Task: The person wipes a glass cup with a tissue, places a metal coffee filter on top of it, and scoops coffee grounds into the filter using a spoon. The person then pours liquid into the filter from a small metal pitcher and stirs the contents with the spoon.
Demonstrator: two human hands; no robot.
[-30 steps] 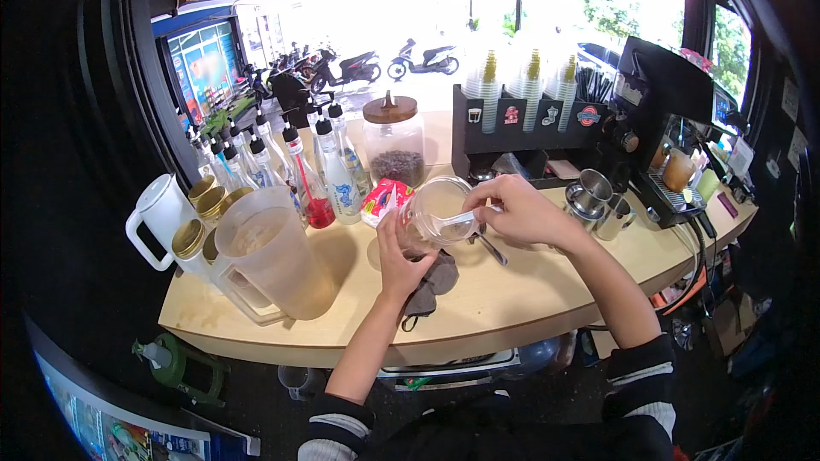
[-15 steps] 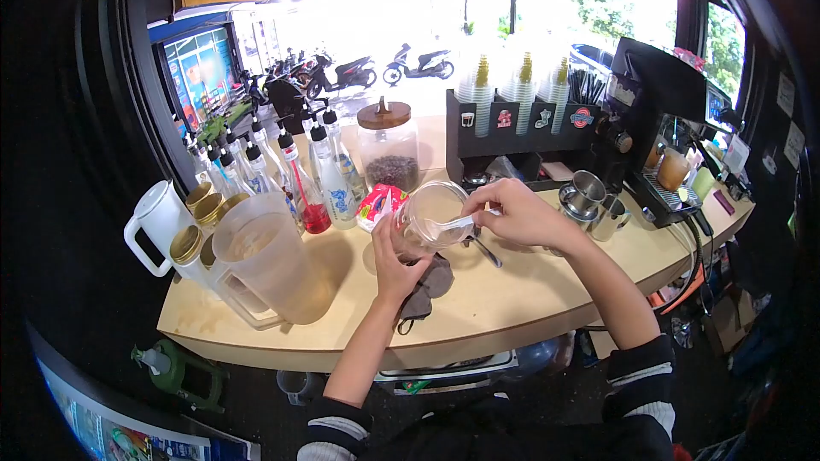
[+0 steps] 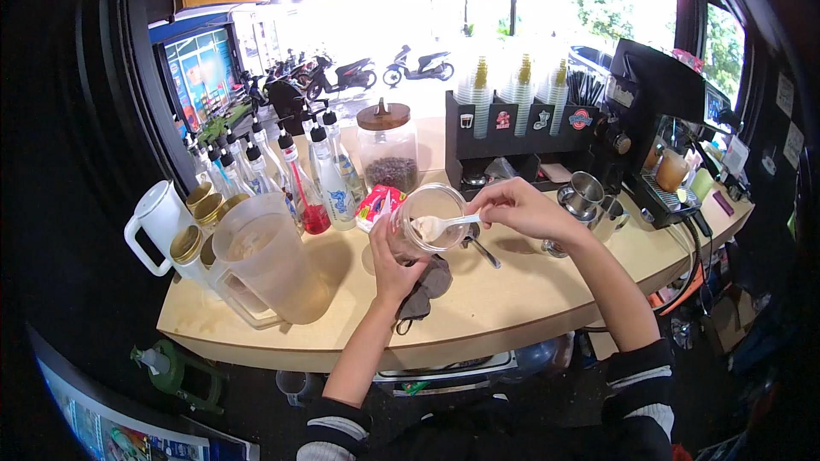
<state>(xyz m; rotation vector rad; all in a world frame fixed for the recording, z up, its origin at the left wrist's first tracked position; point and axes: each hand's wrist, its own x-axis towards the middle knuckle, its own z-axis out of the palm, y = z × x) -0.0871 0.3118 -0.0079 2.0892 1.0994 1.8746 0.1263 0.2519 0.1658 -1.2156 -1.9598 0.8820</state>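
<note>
My left hand (image 3: 396, 266) is wrapped round a clear jar (image 3: 412, 243), holding it tilted above the counter with its mouth toward me. Between the fingertips of my right hand (image 3: 519, 208) is the handle of a white plastic spoon (image 3: 462, 219). Its bowl sits at the jar's mouth, carrying some pale powder (image 3: 429, 228). Behind the jar lies a red and pink packet (image 3: 379, 202). Below my left hand a dark grey cloth item with a cord (image 3: 430, 288) rests on the wood, and a metal spoon (image 3: 486, 251) lies to the right of the jar.
At the left stand a large plastic pitcher (image 3: 272, 269), a white jug (image 3: 159, 226) and several pump bottles (image 3: 295, 175). A lidded jar of dark beans (image 3: 389, 149) is behind. To the right are a cup rack (image 3: 521, 132), metal pitchers (image 3: 584, 196) and an espresso machine (image 3: 662, 137).
The spoon has come up and turned in my right hand, and powder now shows in its bowl. The jar is still in my left hand, at nearly the same place.
</note>
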